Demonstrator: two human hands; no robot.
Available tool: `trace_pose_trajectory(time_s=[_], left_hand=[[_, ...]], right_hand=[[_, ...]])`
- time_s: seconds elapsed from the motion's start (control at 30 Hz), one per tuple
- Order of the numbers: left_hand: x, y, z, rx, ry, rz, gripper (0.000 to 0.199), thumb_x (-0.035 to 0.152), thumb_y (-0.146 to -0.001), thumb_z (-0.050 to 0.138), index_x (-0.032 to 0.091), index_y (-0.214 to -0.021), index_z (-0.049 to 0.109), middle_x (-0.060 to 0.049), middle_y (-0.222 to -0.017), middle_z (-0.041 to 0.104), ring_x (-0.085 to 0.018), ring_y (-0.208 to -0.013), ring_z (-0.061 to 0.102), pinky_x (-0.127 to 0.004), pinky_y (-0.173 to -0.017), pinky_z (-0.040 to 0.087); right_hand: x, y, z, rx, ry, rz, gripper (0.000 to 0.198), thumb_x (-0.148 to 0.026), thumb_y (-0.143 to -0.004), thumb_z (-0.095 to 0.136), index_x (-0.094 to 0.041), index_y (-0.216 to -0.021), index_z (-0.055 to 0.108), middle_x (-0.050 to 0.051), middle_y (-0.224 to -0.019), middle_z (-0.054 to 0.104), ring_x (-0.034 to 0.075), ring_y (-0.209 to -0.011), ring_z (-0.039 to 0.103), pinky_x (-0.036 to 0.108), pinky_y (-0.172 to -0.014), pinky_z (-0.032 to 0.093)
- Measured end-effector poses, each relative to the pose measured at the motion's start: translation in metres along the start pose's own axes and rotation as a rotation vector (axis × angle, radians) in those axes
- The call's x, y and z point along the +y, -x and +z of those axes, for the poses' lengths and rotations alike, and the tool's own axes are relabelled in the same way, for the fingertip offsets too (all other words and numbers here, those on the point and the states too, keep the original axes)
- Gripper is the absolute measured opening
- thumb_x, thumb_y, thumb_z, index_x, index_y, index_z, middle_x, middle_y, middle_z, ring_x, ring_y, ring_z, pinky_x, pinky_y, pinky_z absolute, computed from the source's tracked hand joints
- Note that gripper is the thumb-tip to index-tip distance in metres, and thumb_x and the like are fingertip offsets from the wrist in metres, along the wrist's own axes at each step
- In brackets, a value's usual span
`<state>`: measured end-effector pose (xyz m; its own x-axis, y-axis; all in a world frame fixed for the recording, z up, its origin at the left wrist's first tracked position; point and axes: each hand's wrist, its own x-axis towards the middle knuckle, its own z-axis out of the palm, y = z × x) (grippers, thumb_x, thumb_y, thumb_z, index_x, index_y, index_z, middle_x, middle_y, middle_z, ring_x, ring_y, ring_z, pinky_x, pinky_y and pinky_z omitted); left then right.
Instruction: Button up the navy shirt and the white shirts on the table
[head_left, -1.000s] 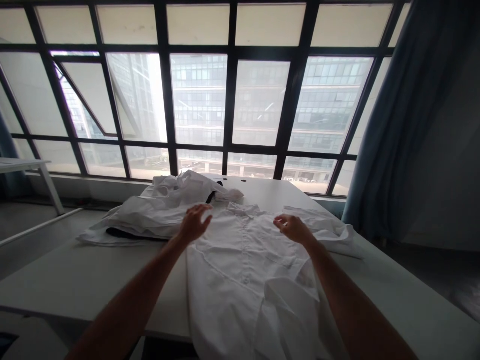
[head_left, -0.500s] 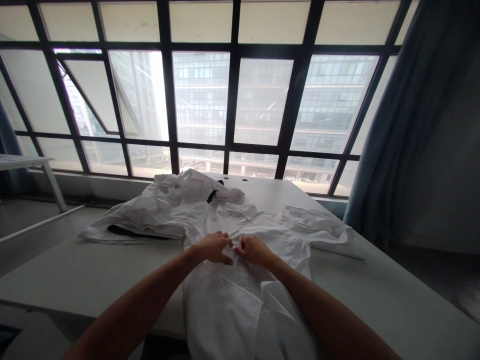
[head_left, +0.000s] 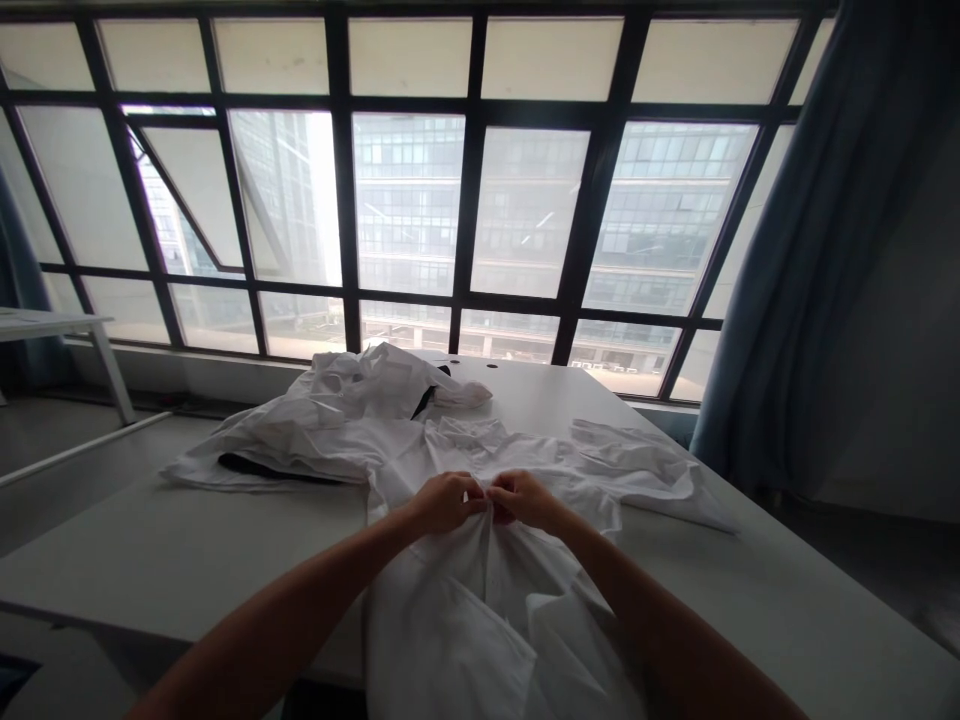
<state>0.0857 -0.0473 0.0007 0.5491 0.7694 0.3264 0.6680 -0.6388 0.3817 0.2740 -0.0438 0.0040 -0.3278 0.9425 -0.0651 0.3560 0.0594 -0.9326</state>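
Note:
A white button-up shirt (head_left: 450, 610) lies spread over the table, its collar toward the window and its lower part hanging toward me over the near edge. At the middle of its front, my left hand (head_left: 450, 502) pinches the cloth along the button line. Close against it on the right, my right hand (head_left: 523, 500) also pinches the shirt front, fingertips almost touching the left ones. Folds run down from the pinched spot, where the cloth is lifted a little. Any button between the fingers is hidden.
A heap of white garments (head_left: 322, 420) with dark bands lies left of the shirt on the white table (head_left: 757, 590). Behind stands a large framed window (head_left: 405, 200). A blue curtain (head_left: 795, 280) hangs at right; another white table (head_left: 67, 325) stands at far left.
My hands have closed together on the shirt front, my left fingers going from spread to pinching. The cloth there has been drawn up into folds.

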Motion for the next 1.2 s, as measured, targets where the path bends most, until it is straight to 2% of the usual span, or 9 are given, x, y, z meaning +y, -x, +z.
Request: trace_pose_trajectory(time_s=[0.1,0.2,0.4,0.6,0.8,0.9,1.03,1.1,1.2], left_hand=[[0.001,-0.003,0.0,0.063,0.055,0.002,0.018,0.03,-0.087,0.06,0.019,-0.085,0.075,-0.002,-0.083,0.071,-0.014,-0.071,0.063,-0.022,-0.067,0.043],[0.004,-0.004,-0.002,0.101,0.056,0.01,0.017,0.026,-0.084,0.06,0.019,-0.082,0.074,-0.002,-0.081,0.071,-0.014,-0.069,0.061,-0.023,-0.066,0.042],[0.0,-0.001,0.003,0.132,0.05,0.064,0.016,0.025,-0.085,0.058,0.02,-0.082,0.073,-0.002,-0.083,0.069,-0.013,-0.068,0.059,-0.022,-0.065,0.041],[-0.008,-0.002,0.013,0.162,0.171,0.099,0.016,0.024,-0.086,0.057,0.017,-0.078,0.07,-0.002,-0.077,0.066,-0.011,-0.065,0.057,-0.021,-0.064,0.042],[-0.009,-0.012,0.0,0.289,0.358,-0.063,0.018,0.027,-0.083,0.055,0.014,-0.078,0.066,-0.002,-0.075,0.065,-0.013,-0.068,0.057,-0.022,-0.063,0.043],[-0.021,-0.008,-0.02,0.132,0.387,-0.076,0.015,0.025,-0.076,0.059,0.013,-0.069,0.063,0.001,-0.062,0.058,-0.01,-0.059,0.051,-0.02,-0.055,0.038],[-0.037,0.004,-0.041,-0.285,0.471,-0.105,0.016,0.029,-0.07,0.063,0.013,-0.067,0.065,0.004,-0.053,0.054,-0.009,-0.05,0.046,-0.019,-0.048,0.033],[-0.037,0.008,-0.042,-0.44,0.479,-0.1,0.019,0.032,-0.07,0.066,0.013,-0.069,0.068,0.003,-0.056,0.059,-0.01,-0.051,0.048,-0.019,-0.048,0.034],[-0.026,0.01,-0.036,-0.53,0.399,-0.052,0.023,0.036,-0.073,0.068,0.014,-0.069,0.071,0.002,-0.058,0.063,-0.009,-0.051,0.049,-0.019,-0.048,0.034]], right_hand=[[-0.003,0.001,-0.001,0.03,-0.058,-0.011,0.019,-0.029,-0.08,0.063,-0.016,-0.069,0.056,-0.003,-0.055,0.059,0.011,-0.052,0.06,0.02,-0.054,0.05],[-0.008,0.003,0.001,0.018,0.016,0.072,0.021,-0.031,-0.085,0.057,-0.016,-0.071,0.055,-0.003,-0.057,0.06,0.01,-0.049,0.06,0.017,-0.048,0.046],[-0.013,0.006,0.003,0.009,0.165,0.161,0.016,-0.017,-0.089,0.044,-0.017,-0.076,0.053,-0.005,-0.058,0.058,0.008,-0.04,0.056,0.015,-0.038,0.036],[0.001,0.0,0.005,0.015,0.264,0.046,0.017,-0.016,-0.088,0.042,-0.018,-0.075,0.051,-0.006,-0.052,0.053,0.01,-0.04,0.054,0.017,-0.038,0.034],[0.002,0.001,0.011,-0.021,0.592,-0.134,0.016,-0.016,-0.078,0.052,-0.016,-0.064,0.058,-0.004,-0.052,0.055,0.011,-0.054,0.056,0.018,-0.049,0.038],[-0.008,0.011,-0.009,0.024,0.807,0.009,0.02,-0.017,-0.072,0.06,-0.018,-0.052,0.056,-0.001,-0.047,0.054,0.014,-0.052,0.057,0.021,-0.048,0.04],[-0.016,0.029,-0.052,-0.05,0.88,0.288,0.023,-0.021,-0.068,0.066,-0.019,-0.046,0.059,0.004,-0.042,0.055,0.019,-0.045,0.057,0.027,-0.045,0.045],[-0.021,0.035,-0.064,-0.006,0.943,0.269,0.016,-0.022,-0.066,0.069,-0.018,-0.051,0.063,0.006,-0.049,0.06,0.021,-0.051,0.061,0.028,-0.049,0.046],[-0.028,0.035,-0.055,0.212,1.05,0.042,0.008,-0.025,-0.073,0.066,-0.018,-0.073,0.07,0.008,-0.074,0.069,0.022,-0.072,0.065,0.028,-0.063,0.045]])
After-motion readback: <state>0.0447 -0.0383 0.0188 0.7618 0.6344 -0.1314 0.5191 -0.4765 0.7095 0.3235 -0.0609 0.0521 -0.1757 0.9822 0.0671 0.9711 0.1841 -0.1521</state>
